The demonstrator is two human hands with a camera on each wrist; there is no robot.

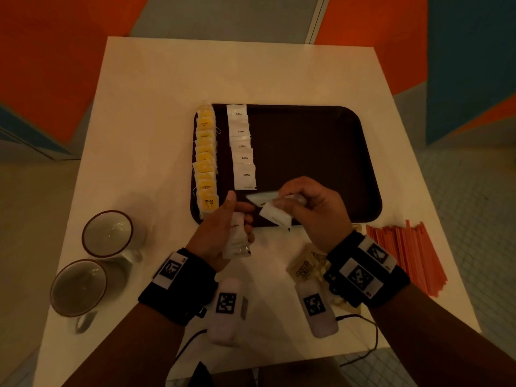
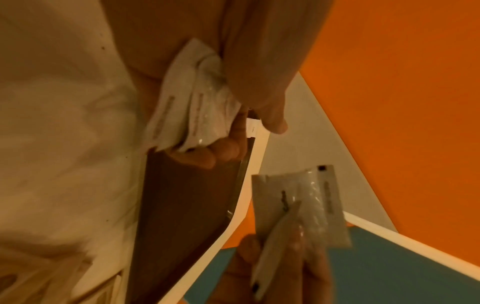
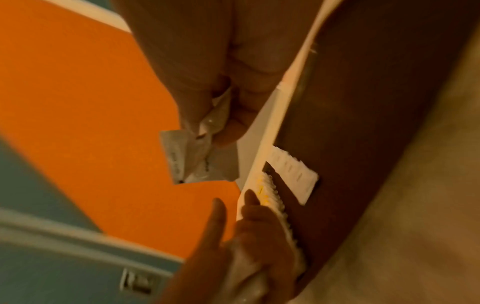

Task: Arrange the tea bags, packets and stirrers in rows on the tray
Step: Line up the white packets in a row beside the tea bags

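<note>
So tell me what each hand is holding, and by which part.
Left hand grips a small stack of white packets around its middle. Right hand pinches two white packets by one end, the rest sticking out over the dark brown tray.

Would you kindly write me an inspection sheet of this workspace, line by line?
Surface: white table bearing a dark tray.
Job's things: yellow tea bags and Coffee packets in two rows on the tray; orange stirrers and brown packets off it.
Clutter: two mugs.
Grippers: left hand holds a stack of white packets; right hand pinches loose white packets.
Cables: black cable at near edge.
Surroundings: orange and blue floor.
</note>
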